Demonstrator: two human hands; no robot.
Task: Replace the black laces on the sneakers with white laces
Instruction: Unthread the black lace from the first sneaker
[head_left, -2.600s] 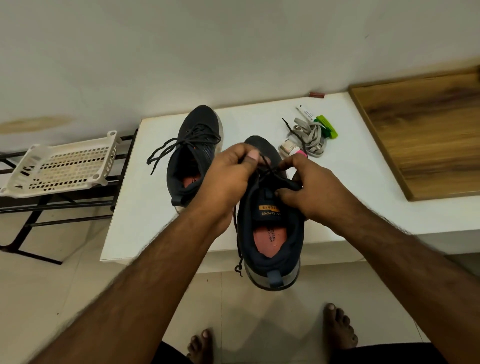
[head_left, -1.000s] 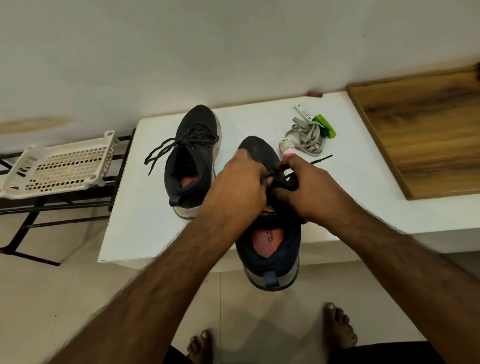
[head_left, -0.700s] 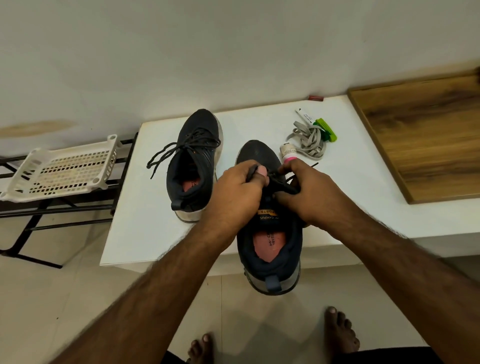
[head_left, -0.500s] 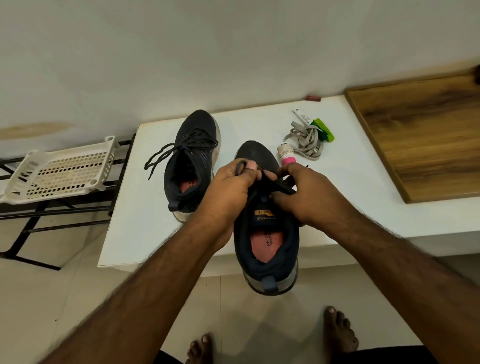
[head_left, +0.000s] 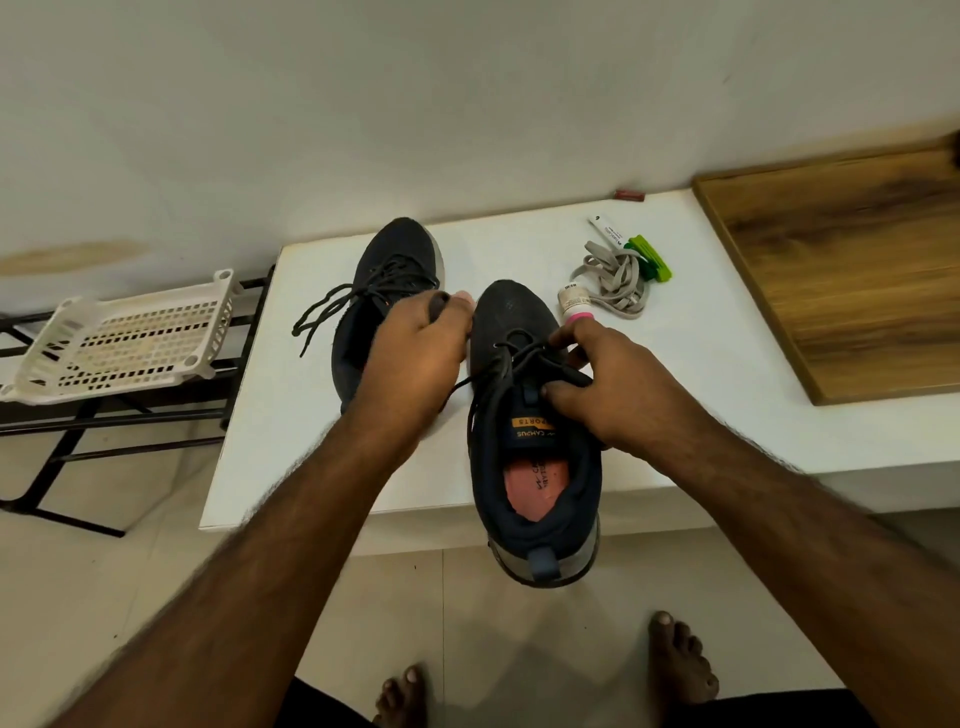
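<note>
Fingers (head_left: 558, 387) of the right hand (head_left: 608, 387) curl over the tongue and collar of the near sneaker (head_left: 535, 415), pinning it, with the thumb up by the crossed black lace (head_left: 519, 358). Fingers of the left hand (head_left: 415, 358) are bunched at their tips, pinching a strand of that lace, which runs from the eyelets leftward and up to the pinch. That sneaker lies toe away from the person, heel overhanging the table (head_left: 701, 364) edge, so its long axis runs straight out from the body; the eyelet rows sit between the two hands, nearer the right. Pulling the strand free looks to call for a draw to the left and away, across the shoe's axis, while the right hand holds it down. Just beyond the left hand stands the second sneaker (head_left: 384, 291), laced in black, parallel to the first. White laces (head_left: 613, 283) lie bundled on the table beyond the right hand, beside a green clip (head_left: 649, 257). A wooden board (head_left: 852, 270) lies at right, a plastic basket (head_left: 119, 343) on a rack at left.
</note>
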